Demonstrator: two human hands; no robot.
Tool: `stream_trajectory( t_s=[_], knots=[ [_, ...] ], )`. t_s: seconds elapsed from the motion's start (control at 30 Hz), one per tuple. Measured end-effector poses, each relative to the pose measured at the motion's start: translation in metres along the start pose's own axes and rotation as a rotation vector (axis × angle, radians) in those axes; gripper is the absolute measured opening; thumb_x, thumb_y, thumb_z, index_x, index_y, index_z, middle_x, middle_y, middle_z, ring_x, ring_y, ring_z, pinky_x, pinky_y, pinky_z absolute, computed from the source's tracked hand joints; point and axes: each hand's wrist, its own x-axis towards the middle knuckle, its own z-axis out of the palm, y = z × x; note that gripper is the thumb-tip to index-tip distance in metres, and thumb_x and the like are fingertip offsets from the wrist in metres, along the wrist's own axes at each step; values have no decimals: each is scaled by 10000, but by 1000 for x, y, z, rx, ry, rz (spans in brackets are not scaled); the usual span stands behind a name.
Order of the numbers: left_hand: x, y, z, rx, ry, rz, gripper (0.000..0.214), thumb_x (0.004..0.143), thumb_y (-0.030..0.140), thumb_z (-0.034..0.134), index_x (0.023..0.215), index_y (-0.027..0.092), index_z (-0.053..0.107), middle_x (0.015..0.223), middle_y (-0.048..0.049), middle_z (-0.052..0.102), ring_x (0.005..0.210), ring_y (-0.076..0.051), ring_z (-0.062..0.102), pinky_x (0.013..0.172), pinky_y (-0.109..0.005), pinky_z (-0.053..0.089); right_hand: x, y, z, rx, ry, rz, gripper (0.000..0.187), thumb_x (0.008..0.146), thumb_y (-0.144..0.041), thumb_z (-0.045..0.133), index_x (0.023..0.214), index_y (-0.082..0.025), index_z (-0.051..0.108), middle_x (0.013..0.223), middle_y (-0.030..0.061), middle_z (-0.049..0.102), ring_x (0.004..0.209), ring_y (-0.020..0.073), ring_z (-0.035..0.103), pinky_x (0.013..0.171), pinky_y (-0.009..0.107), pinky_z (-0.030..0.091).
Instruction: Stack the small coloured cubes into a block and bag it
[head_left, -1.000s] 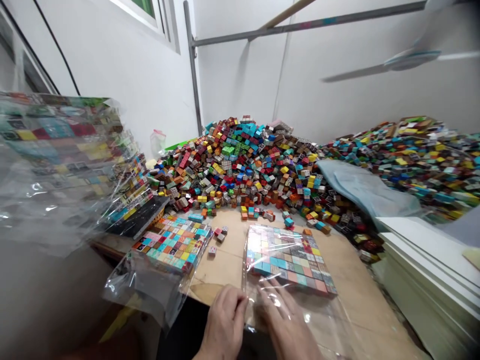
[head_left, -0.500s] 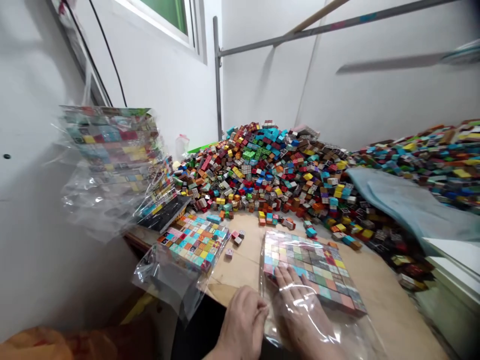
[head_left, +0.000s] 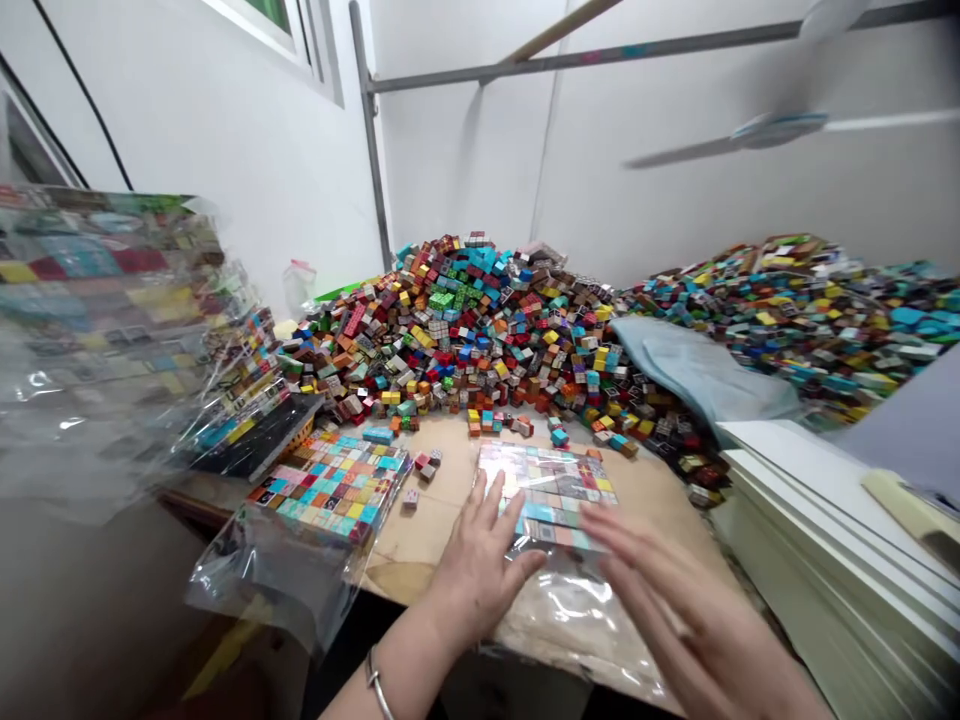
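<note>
A flat panel of small multicoloured cubes [head_left: 547, 480] lies inside a clear plastic bag [head_left: 577, 590] on the wooden table. My left hand [head_left: 484, 560], with a bangle on the wrist, spreads its fingers over the panel's left side. My right hand [head_left: 675, 590] is blurred by motion, its fingers stretched out at the panel's right front corner; whether it touches is unclear. Neither hand grips anything. The bag's loose end lies crumpled toward me, partly behind the right hand. To the left, a second cube panel [head_left: 337, 485] rests partly in another clear bag [head_left: 266, 570].
A big heap of loose cubes [head_left: 465, 330] covers the table's back, with another heap [head_left: 810, 310] at right. Bagged panels [head_left: 97, 300] are stacked at far left, beside a black tray [head_left: 259, 440]. A light-blue sheet [head_left: 697, 370] and white boards [head_left: 825, 500] stand right.
My left hand has opened from a closed pose and moved onto the panel. My right hand has shifted from the panel's top to its right front corner. The view has swung right.
</note>
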Motion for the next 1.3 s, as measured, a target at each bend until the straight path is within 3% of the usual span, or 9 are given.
stream_trajectory(
  t_s=[0.1,0.2,0.3,0.4,0.57,0.67,0.8,1.0,1.3],
  knots=[
    [1,4,-5,51,47,51,773,796,619,496,1375,126,356,1474,-210,256,1376,-390,124,1031,-614,324,19,36,4,26,69,196,429,913,-380,369,1218,-164,581,1341,101,515,1263,254,436,1048,470,357],
    [-11,19,-3,28,251,235,660,813,511,564,1300,86,429,1377,-242,412,1314,-379,318,979,-558,413,15,75,18,29,133,405,529,885,-476,339,1166,-110,599,1255,163,580,1200,291,505,1029,503,372],
    [-25,42,19,-206,459,519,207,856,326,538,864,130,604,759,-88,657,729,-194,620,673,-330,532,-15,89,19,51,118,590,559,856,-529,368,1191,-127,566,1259,166,574,1159,292,541,985,463,437],
    [-32,59,55,-270,497,670,332,906,346,462,642,173,566,479,10,539,444,-111,488,419,-225,404,-62,82,22,110,-51,654,671,788,-550,500,1312,-135,437,1340,171,495,1148,283,550,900,393,515],
    [-32,62,85,-258,245,572,159,851,163,477,911,117,617,806,-79,693,756,-185,647,695,-291,564,-113,79,55,-27,-49,449,625,789,-374,503,1326,-85,364,1289,199,522,1207,281,490,984,437,435],
    [-27,59,83,-80,223,567,274,824,67,454,1064,59,584,1058,-149,667,1063,-258,587,893,-379,533,-103,83,67,-57,6,511,455,866,-351,357,1223,-80,437,1100,196,627,1021,256,613,853,403,505],
    [-10,57,85,191,248,495,440,821,15,383,1253,22,465,1296,-180,531,1260,-287,426,947,-421,502,-72,77,64,-67,-173,651,352,923,-317,241,999,-173,552,812,103,697,713,221,673,608,316,497],
    [27,50,108,421,467,356,369,849,87,401,1186,95,552,1204,-103,621,1133,-252,545,910,-418,496,-58,57,65,-91,-241,542,394,936,-303,232,895,-221,616,803,63,719,735,208,681,601,276,457],
    [39,35,103,409,411,328,352,876,218,486,1223,211,547,1230,-16,611,1105,-221,559,867,-367,440,-54,38,71,-177,-188,383,375,935,-236,252,807,-212,603,666,32,696,569,170,658,483,248,368]
  ],
)
